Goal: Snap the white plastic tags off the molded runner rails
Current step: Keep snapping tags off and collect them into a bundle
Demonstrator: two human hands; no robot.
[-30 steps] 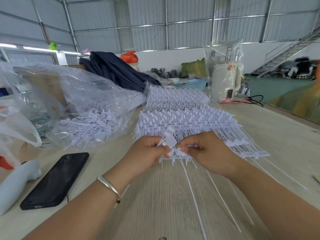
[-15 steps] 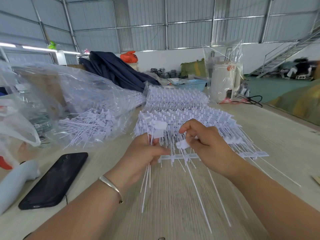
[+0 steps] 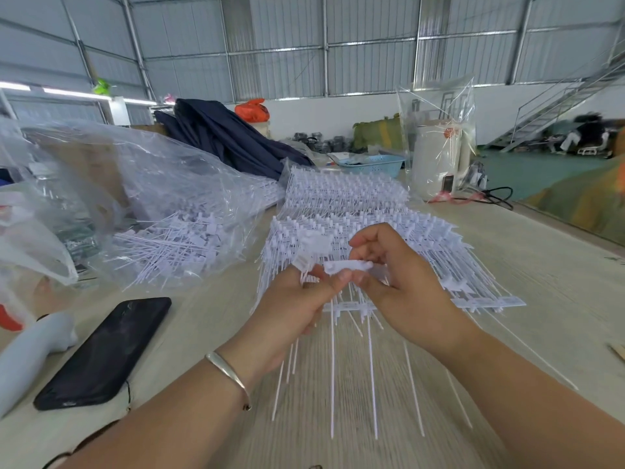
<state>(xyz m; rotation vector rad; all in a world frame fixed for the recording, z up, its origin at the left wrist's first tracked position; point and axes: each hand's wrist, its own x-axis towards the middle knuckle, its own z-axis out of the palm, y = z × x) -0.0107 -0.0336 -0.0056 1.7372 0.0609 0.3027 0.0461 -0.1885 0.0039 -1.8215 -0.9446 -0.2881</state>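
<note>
A stack of white runner rails (image 3: 389,231) full of tags lies on the wooden table in front of me. My left hand (image 3: 291,306) grips a small bundle of loose white tags (image 3: 309,252), their heads above my fist and their thin tails hanging below. My right hand (image 3: 399,282) pinches one tag (image 3: 348,265) by its flat head, right beside my left thumb. A short rail piece (image 3: 348,308) with a few tags attached lies under both hands.
A clear plastic bag (image 3: 162,211) with several loose tags lies at the left. A black phone (image 3: 105,350) rests near my left forearm, beside a pale grey object (image 3: 30,350). Farther back stand a second rail stack (image 3: 345,187), a blue basket (image 3: 375,164) and a bagged white appliance (image 3: 439,164).
My right hand has pulled a tag free of the near rail and brought it up to my left thumb. My left hand has kept its bundle and stayed roughly in place.
</note>
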